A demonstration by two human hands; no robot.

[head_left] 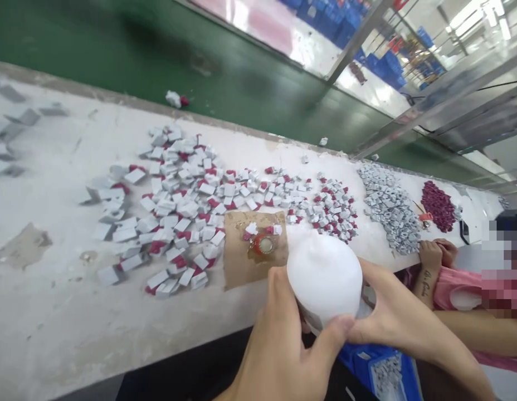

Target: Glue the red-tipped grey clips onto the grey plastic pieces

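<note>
At lower centre, a white object (325,278) is gripped by left hand (283,331) and right hand (390,312), apparently for handling, steadiness seemingly required next.

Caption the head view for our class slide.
Left hand and right hand hold a white object at a bench strewn with parts.

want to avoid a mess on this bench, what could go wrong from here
The smooth white round-topped object might slip from the left hand and right hand, perhaps scattering the loose small white-and-dark-red pieces nearby. The flat brown sheet has a dark, wet-looking stain, which could soil pieces.
</note>
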